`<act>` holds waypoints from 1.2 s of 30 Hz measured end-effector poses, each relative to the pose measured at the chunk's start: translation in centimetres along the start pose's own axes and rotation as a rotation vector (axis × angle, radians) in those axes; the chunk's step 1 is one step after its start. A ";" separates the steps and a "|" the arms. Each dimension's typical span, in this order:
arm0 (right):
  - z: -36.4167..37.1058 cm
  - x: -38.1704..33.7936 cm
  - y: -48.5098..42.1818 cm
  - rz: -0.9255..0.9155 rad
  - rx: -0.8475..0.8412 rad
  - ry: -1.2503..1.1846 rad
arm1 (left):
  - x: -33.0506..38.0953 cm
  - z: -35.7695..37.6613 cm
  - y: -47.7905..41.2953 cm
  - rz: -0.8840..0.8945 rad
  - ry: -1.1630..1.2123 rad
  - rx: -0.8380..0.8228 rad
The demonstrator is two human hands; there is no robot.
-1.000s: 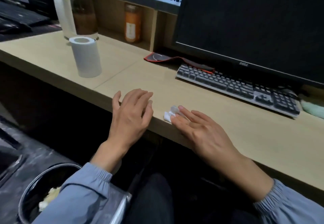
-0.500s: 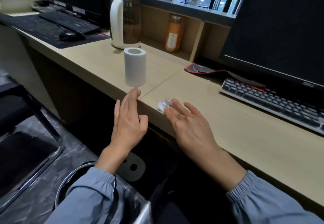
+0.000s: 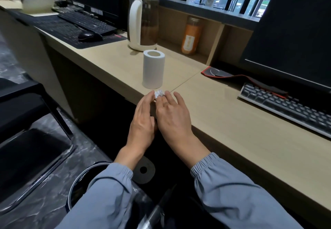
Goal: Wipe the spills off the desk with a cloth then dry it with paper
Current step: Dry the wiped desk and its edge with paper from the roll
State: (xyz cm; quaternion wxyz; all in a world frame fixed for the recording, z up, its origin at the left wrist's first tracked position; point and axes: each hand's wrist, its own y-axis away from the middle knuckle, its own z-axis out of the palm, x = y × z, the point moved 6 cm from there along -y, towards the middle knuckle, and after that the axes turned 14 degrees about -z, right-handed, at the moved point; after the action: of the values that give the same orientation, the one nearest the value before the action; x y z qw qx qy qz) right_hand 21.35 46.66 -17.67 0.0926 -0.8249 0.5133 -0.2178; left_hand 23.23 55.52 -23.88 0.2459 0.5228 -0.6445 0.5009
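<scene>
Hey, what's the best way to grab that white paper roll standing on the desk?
Wrap the left hand round the smooth side of the paper roll at mid-height, coming from the front edge of the desk. It stands upright on end, and the kettle stands behind it.

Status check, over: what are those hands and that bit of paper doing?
Left hand, right hand: fingers straight, fingertips at the paper wad on the desk edge. Paper roll upright just behind, not touching.
</scene>
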 end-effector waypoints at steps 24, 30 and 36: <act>-2.9 0.0 4.2 0.070 0.305 -0.421 | 0.9 -2.9 3.2 -0.404 0.152 -0.005; 3.2 -3.1 6.8 1.040 0.551 -1.800 | -1.2 -3.6 2.8 -0.606 0.363 -0.061; 5.0 -4.3 5.1 1.309 0.801 -2.306 | -2.2 -3.1 2.7 -0.710 0.460 -0.155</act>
State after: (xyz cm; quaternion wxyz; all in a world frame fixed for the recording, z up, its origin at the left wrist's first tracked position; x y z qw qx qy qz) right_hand 17.90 47.77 -25.11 0.7727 -0.0658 0.3404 0.5318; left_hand 20.82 59.10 -25.61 0.5789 0.5669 -0.3887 0.4386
